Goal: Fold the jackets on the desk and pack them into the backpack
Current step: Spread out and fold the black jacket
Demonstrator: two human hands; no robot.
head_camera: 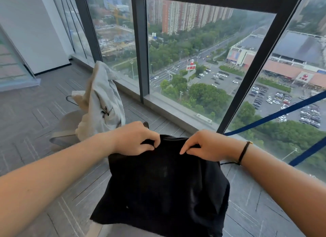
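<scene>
- The black jacket (164, 183) hangs in the air in front of the person, held up by its top edge, low in the middle of the view
- Its long axis runs roughly top to bottom, the gathered top edge pointing up toward the window and the loose hem falling down toward the bottom of the view, the cloth widening as it drops
- The left hand (135, 139) pinches the top edge at the left side, fingers curled down over a fold of black cloth, so its grip is narrow and holds the jacket
- The right hand (202, 145) pinches the same top edge just to the right, fingers curled round the cloth, its grip likewise narrow on the jacket; the two hands are near each other but apart
- A thin black band (244, 152) sits round the right wrist
- Behind the left hand, a pale grey-white jacket (102, 102) is draped in a heap over a light-coloured chair (65, 129), well apart from the black one
- Below everything lies a grey carpet floor (35, 113) with thin line patterns
- A tall window (202, 60) with dark frames fills the far side, looking down on a road, trees, a car park and tall blocks
- Blue straps (275, 115) cross the right part of the window slantwise
- A white wall (35, 33) stands at the left
</scene>
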